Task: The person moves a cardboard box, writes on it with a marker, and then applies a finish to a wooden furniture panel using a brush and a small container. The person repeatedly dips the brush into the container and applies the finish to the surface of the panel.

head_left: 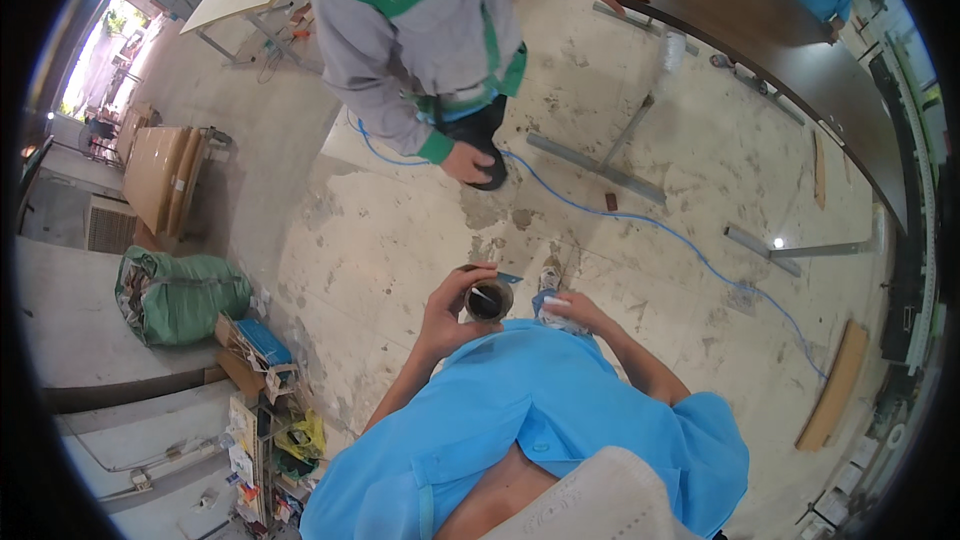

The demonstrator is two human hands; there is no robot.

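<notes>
In front of my chest, my left hand [452, 312] is wrapped round a small round open container [503, 312]. Dark contents show inside it, and a thin pale stick [487, 293] leans within. A small flat blue piece [509, 278] shows at the far rim; whether it touches the container I cannot tell. To the right, my right hand [584, 313] is closed on a small white-and-blue item [549, 301], too small to name. My shoe [551, 278] is partly visible beyond that hand.
A person in a grey and green jacket [420, 30] stands ahead, one hand on a long dark tabletop [720, 0]. A blue hose [650, 220] crosses the stained floor among metal legs [600, 170]. A green sack [190, 297] lies left; a wooden board [835, 385] lies right.
</notes>
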